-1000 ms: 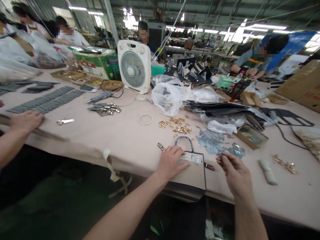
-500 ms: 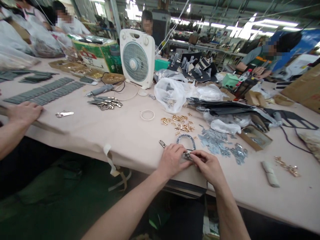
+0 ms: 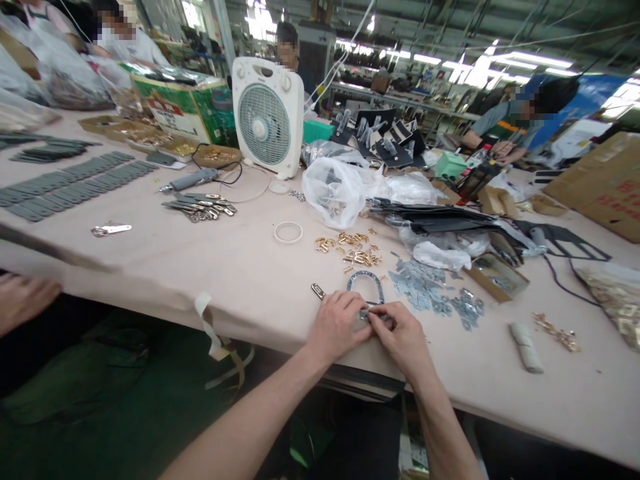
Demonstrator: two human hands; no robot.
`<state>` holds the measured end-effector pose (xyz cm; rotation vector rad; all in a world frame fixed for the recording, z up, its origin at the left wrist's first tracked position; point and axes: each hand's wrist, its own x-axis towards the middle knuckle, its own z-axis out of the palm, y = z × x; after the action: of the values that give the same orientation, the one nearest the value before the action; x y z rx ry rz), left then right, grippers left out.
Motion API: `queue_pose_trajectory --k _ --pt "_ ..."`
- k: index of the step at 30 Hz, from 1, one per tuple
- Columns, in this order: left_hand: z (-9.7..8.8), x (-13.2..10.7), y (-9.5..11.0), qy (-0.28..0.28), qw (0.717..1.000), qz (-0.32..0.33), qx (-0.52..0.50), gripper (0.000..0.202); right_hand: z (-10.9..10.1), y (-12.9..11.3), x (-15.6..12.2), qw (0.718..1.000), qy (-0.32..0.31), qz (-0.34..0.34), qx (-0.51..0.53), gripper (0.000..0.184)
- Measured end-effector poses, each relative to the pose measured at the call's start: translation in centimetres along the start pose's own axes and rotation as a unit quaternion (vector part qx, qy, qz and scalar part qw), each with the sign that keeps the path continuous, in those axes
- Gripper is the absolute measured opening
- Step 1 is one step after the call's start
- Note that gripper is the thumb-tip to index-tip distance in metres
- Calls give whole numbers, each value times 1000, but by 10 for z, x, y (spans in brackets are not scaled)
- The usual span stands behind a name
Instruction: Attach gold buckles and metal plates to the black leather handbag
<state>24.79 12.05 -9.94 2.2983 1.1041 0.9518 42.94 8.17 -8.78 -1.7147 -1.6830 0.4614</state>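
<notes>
Side by side at the table's front edge, my left hand (image 3: 340, 323) and my right hand (image 3: 400, 333) close in on a small metal fitting (image 3: 364, 315). My left fingers curl round its near side, thumb underneath. The thumb and fingertips of my right hand pinch at its right end; the fingers hide most of it. Under both hands lies a dark bag (image 3: 367, 387), its lower part overhanging the edge. Its arched handle (image 3: 367, 275) stands out beyond my fingers and looks wrapped in film. A small dark tab with a metal buckle (image 3: 317, 291) lies left of the handle.
Gold-coloured fittings (image 3: 357, 248) and thin grey metal plates (image 3: 425, 283) are piled behind my hands. A tape roll (image 3: 288, 232), a fan (image 3: 267, 120) and grey straps (image 3: 75, 183) are further left. A cloth roll (image 3: 526, 348) lies right. A co-worker's hand (image 3: 27, 300) is at far left.
The view has shifted slightly. My right fingertips have come closer to my left hand over the fitting. The co-worker's hand at left has drawn back from the straps to the table's front edge.
</notes>
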Motion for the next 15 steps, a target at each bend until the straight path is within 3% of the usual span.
queue_pose_trajectory --k 8,11,15 --pt "0 1 2 -4 1000 2 -1 33 0 -13 1 1000 -6 13 4 11" --pt "1 2 2 -1 1000 5 6 32 -6 -9 -11 996 49 1 74 19" --pt "1 3 0 -2 1000 12 17 40 -29 21 -30 965 195 69 159 31"
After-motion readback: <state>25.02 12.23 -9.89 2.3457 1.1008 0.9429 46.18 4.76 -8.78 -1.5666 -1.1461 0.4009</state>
